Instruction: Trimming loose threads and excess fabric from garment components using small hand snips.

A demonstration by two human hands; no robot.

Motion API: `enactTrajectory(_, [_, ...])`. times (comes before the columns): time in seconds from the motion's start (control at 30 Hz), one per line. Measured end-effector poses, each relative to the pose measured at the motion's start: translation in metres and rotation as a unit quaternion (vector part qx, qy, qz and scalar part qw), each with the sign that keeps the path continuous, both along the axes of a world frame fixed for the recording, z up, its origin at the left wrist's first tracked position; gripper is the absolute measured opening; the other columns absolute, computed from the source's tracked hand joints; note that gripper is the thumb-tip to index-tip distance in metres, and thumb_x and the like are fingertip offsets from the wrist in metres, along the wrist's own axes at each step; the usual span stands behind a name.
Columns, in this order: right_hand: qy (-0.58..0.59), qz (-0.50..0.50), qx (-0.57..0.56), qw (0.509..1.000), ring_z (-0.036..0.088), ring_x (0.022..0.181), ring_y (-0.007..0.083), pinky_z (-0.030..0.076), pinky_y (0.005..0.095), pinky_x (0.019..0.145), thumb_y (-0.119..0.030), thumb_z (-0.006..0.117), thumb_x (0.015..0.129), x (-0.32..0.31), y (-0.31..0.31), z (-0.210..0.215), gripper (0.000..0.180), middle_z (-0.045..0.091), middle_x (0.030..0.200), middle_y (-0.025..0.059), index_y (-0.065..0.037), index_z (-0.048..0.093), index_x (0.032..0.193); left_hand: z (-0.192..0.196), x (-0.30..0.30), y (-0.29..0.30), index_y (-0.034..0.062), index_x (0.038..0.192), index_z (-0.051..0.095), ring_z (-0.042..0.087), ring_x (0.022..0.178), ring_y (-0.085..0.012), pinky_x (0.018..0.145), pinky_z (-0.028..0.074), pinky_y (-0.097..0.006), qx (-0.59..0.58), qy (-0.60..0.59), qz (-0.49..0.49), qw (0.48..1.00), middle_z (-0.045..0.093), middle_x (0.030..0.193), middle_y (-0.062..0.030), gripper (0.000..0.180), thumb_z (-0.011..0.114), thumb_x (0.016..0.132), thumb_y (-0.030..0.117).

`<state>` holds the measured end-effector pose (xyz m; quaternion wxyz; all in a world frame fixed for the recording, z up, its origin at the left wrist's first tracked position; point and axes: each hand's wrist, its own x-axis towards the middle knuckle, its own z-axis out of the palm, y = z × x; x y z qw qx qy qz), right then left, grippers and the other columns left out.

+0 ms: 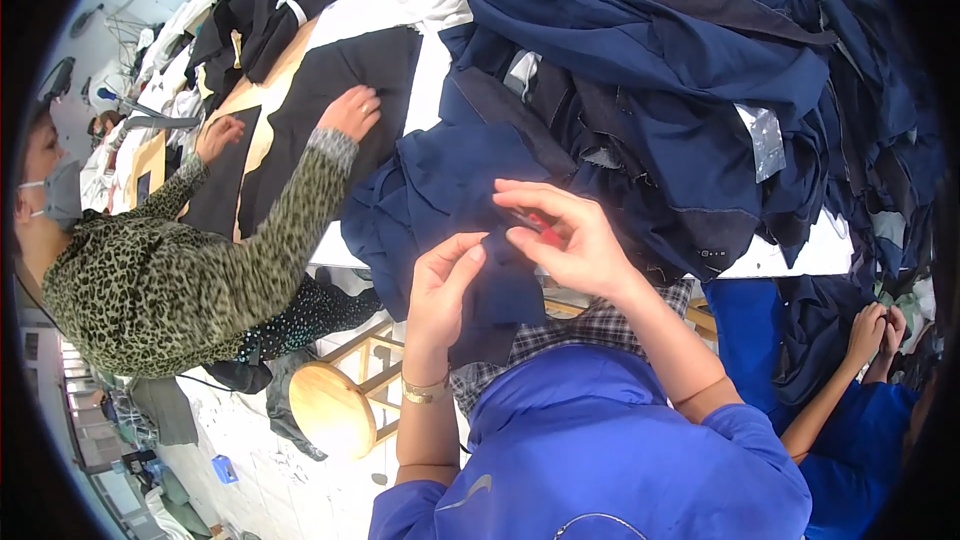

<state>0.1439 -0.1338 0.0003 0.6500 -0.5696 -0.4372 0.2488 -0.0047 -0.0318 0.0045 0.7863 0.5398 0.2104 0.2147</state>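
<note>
My left hand [443,280] pinches the edge of a dark navy garment piece [455,190] that hangs off the table's near edge. My right hand [565,235] is closed on a small red tool [545,230], probably thread snips, held against the same cloth right beside my left fingers. The tool's tip is hidden by my fingers. A gold bracelet sits on my left wrist.
A big heap of navy garments [680,60] covers the white table [780,258]. On my left a person in a leopard-print top [190,270] presses both hands on black fabric pieces [340,90]. A round wooden stool [330,405] stands below. Another person's hands [872,330] work at right.
</note>
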Motion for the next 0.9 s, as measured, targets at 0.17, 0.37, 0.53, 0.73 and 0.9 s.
enactTrajectory(0.17, [0.017,0.024,-0.025,0.999,0.061,0.089,0.0115,0.050,0.0244,0.067,-0.003,0.065,0.079,0.001,0.003,0.004,0.034,0.065,0.101,0.0066,-0.005,0.062,0.112,-0.001,-0.003,0.003,-0.0026,0.107,0.061,0.057,0.087,-0.0075,0.079,0.044,-0.021,-0.005,0.013,0.006,1.000,0.064,0.095,-0.0034,0.020,0.051,0.094,0.008])
enactTrajectory(0.37, [0.039,0.028,-0.033,0.998,0.055,0.082,0.0085,0.047,0.0218,0.062,0.001,0.062,0.079,0.005,-0.002,0.008,0.038,0.060,0.087,0.0036,-0.007,0.059,0.116,0.012,0.005,-0.008,-0.0026,0.099,0.061,0.056,0.084,-0.0064,0.077,0.044,-0.021,0.190,0.066,0.040,0.979,0.063,0.093,-0.0017,0.023,0.070,0.079,0.003])
enactTrajectory(0.53, [0.113,0.048,-0.023,0.992,0.052,0.083,0.0063,0.045,0.0200,0.070,0.003,0.061,0.080,0.011,-0.008,0.007,0.039,0.059,0.095,0.0023,-0.004,0.057,0.118,0.008,0.002,-0.006,-0.0025,0.098,0.062,0.055,0.078,-0.0046,0.070,0.044,-0.019,0.166,0.070,0.033,0.983,0.063,0.088,-0.0002,0.018,0.067,0.081,0.003])
enactTrajectory(0.73, [0.171,0.071,0.007,0.983,0.051,0.083,0.0051,0.045,0.0202,0.077,0.003,0.060,0.081,0.016,-0.007,0.001,0.040,0.059,0.115,0.0060,0.000,0.055,0.120,0.008,0.003,-0.003,-0.0023,0.100,0.063,0.054,0.077,-0.0033,0.069,0.043,-0.017,0.072,0.064,-0.006,0.995,0.064,0.087,0.0001,0.016,0.063,0.085,0.004])
enactTrajectory(0.9, [0.190,0.068,-0.001,0.979,0.050,0.081,0.0046,0.046,0.0233,0.080,0.001,0.060,0.081,0.013,-0.005,0.004,0.038,0.061,0.113,0.0051,0.002,0.056,0.118,0.007,0.006,-0.005,-0.0024,0.100,0.063,0.054,0.076,-0.0037,0.069,0.043,-0.017,0.077,0.054,0.005,0.996,0.064,0.088,-0.0004,0.016,0.062,0.087,0.007])
